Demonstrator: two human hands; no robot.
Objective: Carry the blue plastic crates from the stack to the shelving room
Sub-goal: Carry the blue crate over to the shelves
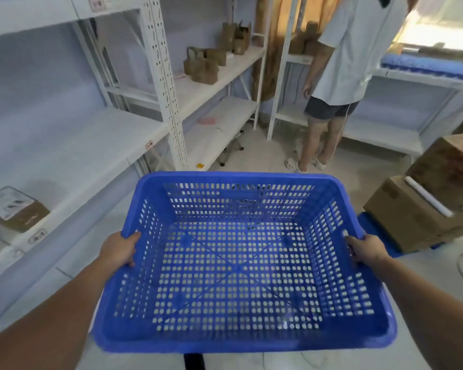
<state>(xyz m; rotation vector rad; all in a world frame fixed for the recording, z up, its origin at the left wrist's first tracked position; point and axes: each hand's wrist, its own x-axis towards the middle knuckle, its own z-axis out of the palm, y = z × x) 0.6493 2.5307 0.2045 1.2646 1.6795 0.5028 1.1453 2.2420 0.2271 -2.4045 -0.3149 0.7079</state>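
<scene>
**Desk:** What do you have on the head camera?

**Operator:** I see one blue perforated plastic crate (238, 263) held out in front of me, clear of the floor, open side up and nothing in it. My left hand (118, 249) is clamped on the left rim, thumb over the top edge and fingers wrapped under the lip. My right hand (365, 251) grips the right rim the same way. Both are closed firmly on the crate.

**Desk:** Where are you standing?

**Operator:** Inside a room lined with white metal shelving (169, 84). The rack runs along my left and on toward the back wall. A flat cardboard parcel with a printed label (14, 208) lies on a low shelf at my left. Further along, small brown cartons (206, 64) sit on a middle shelf, some with their flaps open.

**Desk:** Anyone else about?

**Operator:** Yes, another person (342, 76) stands ahead and to the right, back to me, in a pale shirt, dark shorts and light sandals, facing a second rack by a tan curtain (271, 30).

**Desk:** And on the right?

**Operator:** Stacked cardboard boxes (422, 209) near the crate's right corner, resting on something blue and flat that I cannot make out. A white roll or tube (428, 197) lies across one box. The floor (265, 153) between me and the other person is pale and bare.
</scene>
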